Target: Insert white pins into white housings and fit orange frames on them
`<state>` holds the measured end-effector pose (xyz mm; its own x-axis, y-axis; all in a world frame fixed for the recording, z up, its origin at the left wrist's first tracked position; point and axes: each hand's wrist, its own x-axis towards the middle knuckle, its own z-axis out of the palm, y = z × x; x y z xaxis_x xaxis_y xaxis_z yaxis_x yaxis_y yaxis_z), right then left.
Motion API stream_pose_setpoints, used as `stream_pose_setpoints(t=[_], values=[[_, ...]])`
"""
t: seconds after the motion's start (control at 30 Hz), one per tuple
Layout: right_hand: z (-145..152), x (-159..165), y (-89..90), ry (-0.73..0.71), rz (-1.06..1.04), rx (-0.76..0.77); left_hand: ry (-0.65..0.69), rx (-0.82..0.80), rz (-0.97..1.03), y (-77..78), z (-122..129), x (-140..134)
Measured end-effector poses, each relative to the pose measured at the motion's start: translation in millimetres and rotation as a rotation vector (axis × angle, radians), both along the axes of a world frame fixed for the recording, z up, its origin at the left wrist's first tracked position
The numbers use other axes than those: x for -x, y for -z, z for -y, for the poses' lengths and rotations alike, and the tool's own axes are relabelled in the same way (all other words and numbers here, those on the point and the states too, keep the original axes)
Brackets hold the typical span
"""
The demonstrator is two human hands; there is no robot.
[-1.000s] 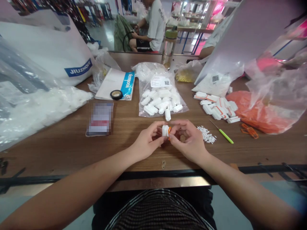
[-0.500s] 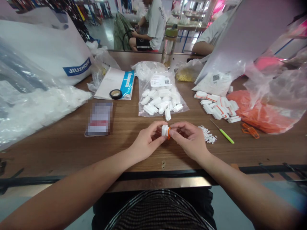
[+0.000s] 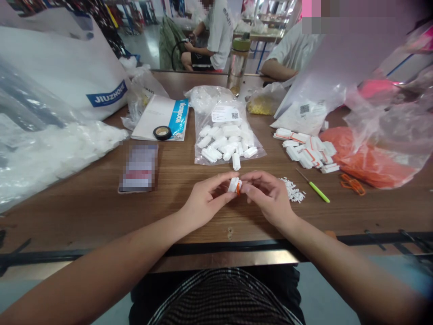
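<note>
Between finger and thumb, my left hand (image 3: 204, 196) grips a small white plastic housing (image 3: 232, 184) above the table. An orange plastic clip (image 3: 238, 187) is on the housing's right end. My right hand (image 3: 267, 196) is closed at that end, its thumb and fingertips pinching the clip against the housing. Fingers partly hide both pieces. Just beyond my hands, a single white housing (image 3: 236, 161) lies at the mouth of a clear bag (image 3: 223, 97) of similar housings. Tiny white pieces (image 3: 293, 190) are heaped right of my right hand.
To the right lie a green-handled pick (image 3: 319, 191), loose orange clips (image 3: 352, 184), a pile of housings with orange strips (image 3: 309, 151) and a bag of orange parts (image 3: 372, 155). A phone (image 3: 139, 168), black tape (image 3: 162, 132) and notebook (image 3: 144, 119) lie left. Other people sit beyond the table.
The housing has tilted slightly between my fingers, and less of the orange clip shows. My right fingertips have shifted a little on it. A person at the back right has leaned in.
</note>
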<state>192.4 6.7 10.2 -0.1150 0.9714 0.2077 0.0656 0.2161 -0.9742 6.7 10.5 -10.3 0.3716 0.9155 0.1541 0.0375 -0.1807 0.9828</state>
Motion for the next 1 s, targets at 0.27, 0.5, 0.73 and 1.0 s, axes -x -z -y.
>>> stream_pose_setpoints(t=[0.27,0.5,0.73,1.0], values=[[-0.8,1.5,1.2,-0.002,0.010,0.023,-0.045,-0.116,-0.088,0.5,1.9,0.7],[-3.4,0.1,3.1,-0.068,0.005,0.058,-0.016,0.034,0.038,0.8,2.5,-2.0],[-3.7,3.3,7.4,-0.017,0.007,0.068,-0.004,0.225,0.128,1.8,-1.3,-2.0],[-4.8,0.6,6.8,-0.035,0.129,0.006,-0.056,0.348,0.208,-3.2,-7.6,-0.2]])
